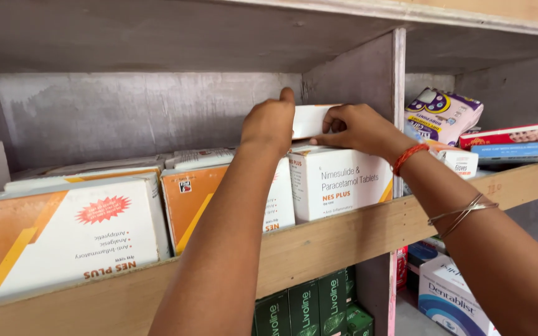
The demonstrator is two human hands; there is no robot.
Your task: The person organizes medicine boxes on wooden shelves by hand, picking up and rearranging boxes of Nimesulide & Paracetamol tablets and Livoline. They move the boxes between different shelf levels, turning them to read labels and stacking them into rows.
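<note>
Clasping a white box [309, 120] between them, left hand [270, 124] and right hand [357, 129], grips clenched.

Both hands were up at centre frame: left hand [270, 124] and right hand [357, 128] gripped a small white box [308, 120] above the stacked orange-and-white cartons [337, 183].

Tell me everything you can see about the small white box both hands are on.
The small white box looks like plain cardboard, long and flat, lying level atop a larger white and orange carton at the right end of the wooden shelf. The left hand covers its left end; the right hand grips its right end. Only its front face shows, unmarked.
</note>
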